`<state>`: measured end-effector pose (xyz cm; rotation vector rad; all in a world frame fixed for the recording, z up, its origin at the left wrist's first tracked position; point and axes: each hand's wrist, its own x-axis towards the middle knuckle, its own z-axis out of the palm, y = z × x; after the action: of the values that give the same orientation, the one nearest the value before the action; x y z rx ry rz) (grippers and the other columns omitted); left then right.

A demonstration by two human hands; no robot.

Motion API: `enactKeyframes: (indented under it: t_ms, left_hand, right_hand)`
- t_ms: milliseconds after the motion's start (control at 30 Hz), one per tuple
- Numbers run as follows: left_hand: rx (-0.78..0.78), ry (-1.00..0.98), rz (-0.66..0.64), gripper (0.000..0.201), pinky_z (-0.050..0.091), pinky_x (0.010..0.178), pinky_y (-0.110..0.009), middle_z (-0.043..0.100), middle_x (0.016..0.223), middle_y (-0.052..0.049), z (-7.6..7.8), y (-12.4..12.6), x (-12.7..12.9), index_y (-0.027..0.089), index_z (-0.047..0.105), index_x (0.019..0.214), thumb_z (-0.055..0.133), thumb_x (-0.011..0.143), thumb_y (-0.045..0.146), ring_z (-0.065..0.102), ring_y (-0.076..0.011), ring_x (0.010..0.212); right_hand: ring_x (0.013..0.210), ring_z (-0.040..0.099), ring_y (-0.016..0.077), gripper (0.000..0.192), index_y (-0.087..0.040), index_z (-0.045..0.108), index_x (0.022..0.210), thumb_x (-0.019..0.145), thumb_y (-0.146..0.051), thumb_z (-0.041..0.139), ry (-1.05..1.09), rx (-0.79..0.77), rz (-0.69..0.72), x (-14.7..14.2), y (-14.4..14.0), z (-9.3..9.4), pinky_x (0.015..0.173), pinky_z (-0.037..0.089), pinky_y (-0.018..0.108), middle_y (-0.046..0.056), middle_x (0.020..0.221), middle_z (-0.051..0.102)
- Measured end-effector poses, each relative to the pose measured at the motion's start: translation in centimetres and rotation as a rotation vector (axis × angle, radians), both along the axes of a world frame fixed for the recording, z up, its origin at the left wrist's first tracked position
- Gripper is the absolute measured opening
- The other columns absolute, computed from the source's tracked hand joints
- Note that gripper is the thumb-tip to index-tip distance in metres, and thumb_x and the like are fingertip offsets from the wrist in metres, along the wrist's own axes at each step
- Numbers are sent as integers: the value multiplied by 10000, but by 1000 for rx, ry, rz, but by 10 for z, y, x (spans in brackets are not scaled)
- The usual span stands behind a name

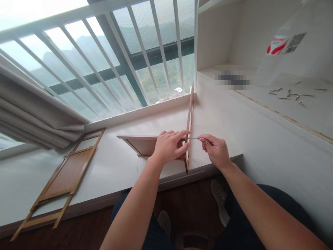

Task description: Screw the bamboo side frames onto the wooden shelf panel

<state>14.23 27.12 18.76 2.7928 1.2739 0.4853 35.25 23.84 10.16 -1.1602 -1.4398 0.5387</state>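
On a window-side counter [109, 173], the left hand [169, 146] grips an upright wooden frame [189, 135]. The right hand [215, 149] pinches a thin screw [194, 138] at its edge; driving it straight likely comes next.

Home room, barred window [104, 59], curtain [31, 114], white sill [117, 166]

I have a thin metal pin [194, 138], perhaps a small nail or screw, lying level between the fingertips of my right hand [215, 150], its tip meeting the edge of the upright wooden frame [190, 122]. That frame is light brown, slim-railed, standing on edge on the white sill [122, 166] and running away from me toward the window. My left hand [169, 146] presses the top of a flat wooden panel [142, 145], which also stands on its edge and butts square against the frame at its near end.
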Motion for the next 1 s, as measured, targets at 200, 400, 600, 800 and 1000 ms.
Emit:
enactKeyframes:
  t_ms: [200,400,600,800,1000]
  left_hand:
    - [17,-2,4,427,380,834,-375,774,932,22,-4,0,0,353,597,1361,495,982,522,670,-229,941]
    - [10,-11,-11,441,374,837,-373,779,961,22,-6,2,0,350,591,1365,475,988,548,672,-236,962]
    - [27,3,-21,442,369,825,-371,774,943,17,-5,3,-1,341,594,1360,475,990,551,672,-238,953]
    - [40,-1,-28,424,365,813,-366,766,918,25,-5,3,-2,345,594,1353,480,992,537,670,-232,927]
    - [40,-4,-27,406,361,804,-372,765,924,32,-4,3,-3,353,587,1353,502,988,509,668,-229,927]
  right_hand:
    - [529,518,138,324,-214,774,984,993,-480,588,-7,10,1,1,-1,-1,593,440,282,-32,578,564]
    - [518,506,137,322,-213,775,989,989,-482,597,-6,7,-9,2,-2,0,579,427,283,-35,572,559]
    - [521,506,132,310,-214,781,1016,999,-460,593,-22,40,1,2,0,0,585,433,279,-38,575,557]
    - [551,541,135,297,-213,790,1043,1001,-437,599,-46,65,7,3,4,-4,615,447,276,-31,603,583]
    - [532,524,131,301,-206,787,1007,990,-449,609,-12,19,9,0,1,2,584,436,272,-33,580,572]
